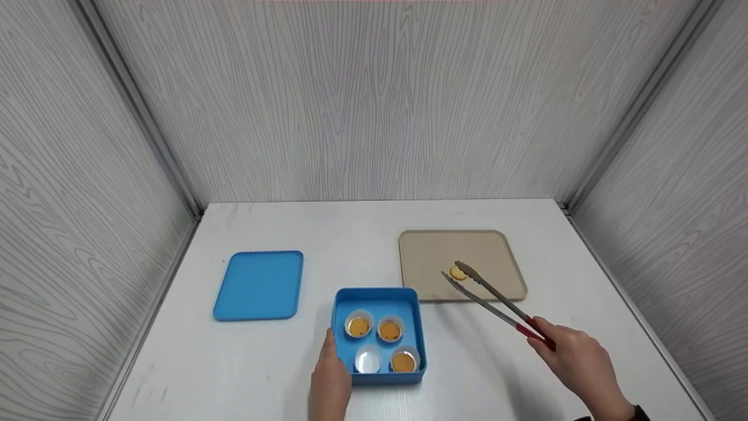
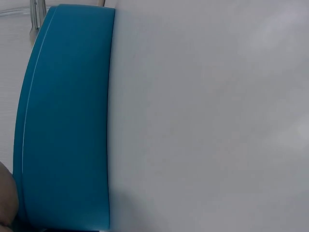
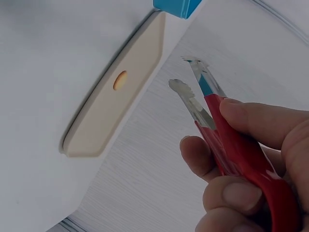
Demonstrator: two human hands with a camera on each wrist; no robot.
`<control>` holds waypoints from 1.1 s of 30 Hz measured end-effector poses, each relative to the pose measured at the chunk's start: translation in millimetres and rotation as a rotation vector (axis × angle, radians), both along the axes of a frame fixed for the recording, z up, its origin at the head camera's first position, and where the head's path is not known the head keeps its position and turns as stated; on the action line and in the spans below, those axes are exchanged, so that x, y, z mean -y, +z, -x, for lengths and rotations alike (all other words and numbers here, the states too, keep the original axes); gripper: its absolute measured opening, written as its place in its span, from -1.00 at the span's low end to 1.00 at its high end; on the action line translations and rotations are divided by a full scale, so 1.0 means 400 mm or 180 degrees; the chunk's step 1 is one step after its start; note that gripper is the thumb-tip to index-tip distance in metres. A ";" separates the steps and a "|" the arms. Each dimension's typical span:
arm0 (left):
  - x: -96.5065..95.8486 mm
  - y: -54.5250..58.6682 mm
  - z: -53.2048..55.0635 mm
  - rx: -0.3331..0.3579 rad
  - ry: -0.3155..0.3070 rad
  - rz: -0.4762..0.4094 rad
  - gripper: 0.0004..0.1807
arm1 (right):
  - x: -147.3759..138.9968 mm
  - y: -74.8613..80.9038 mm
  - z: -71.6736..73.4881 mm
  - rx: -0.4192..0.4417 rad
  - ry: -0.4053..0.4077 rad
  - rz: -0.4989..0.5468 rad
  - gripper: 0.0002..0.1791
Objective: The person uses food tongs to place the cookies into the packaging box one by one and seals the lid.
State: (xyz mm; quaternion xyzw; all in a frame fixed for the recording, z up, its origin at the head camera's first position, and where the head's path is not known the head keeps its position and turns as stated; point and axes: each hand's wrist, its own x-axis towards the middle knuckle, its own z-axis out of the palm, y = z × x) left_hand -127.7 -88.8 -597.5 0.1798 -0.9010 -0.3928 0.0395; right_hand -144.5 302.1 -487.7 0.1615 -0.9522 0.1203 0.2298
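Note:
My right hand (image 1: pixel 575 359) grips red-handled metal tongs (image 3: pixel 236 145), fingers curled round the handles. The tongs' tips are parted over the beige tray (image 1: pixel 426 251), on either side of a small round cookie (image 1: pixel 458 273) in the head view. Beside the near left wall of a blue square box (image 1: pixel 380 379), my left hand (image 1: pixel 331 380) rests with straight fingers along it. Inside the box stand several small paper cups; three hold a golden cookie, such as the front right cup (image 1: pixel 404 359), while the front left cup (image 1: pixel 368 359) shows only its pale inside.
A flat blue lid (image 1: pixel 260 286) lies on the white table (image 1: pixel 350 240) to the left of the box. Grey wood-grain panels (image 1: pixel 380 105) enclose the table at the back and both sides.

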 end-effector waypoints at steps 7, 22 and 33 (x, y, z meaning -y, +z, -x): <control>0.002 0.001 0.000 0.0017 -0.0011 -0.0001 -0.34 | -0.010 -0.010 0.020 0.0235 -0.0097 0.0053 -0.68; 0.001 0.004 -0.001 0.0079 0.0021 -0.0100 -0.38 | -0.020 -0.038 0.063 0.0577 -0.0158 0.0144 -0.79; 0.000 0.001 -0.002 0.0095 0.0023 -0.0118 -0.37 | -0.030 -0.060 0.087 0.0862 -0.0245 0.0148 -0.80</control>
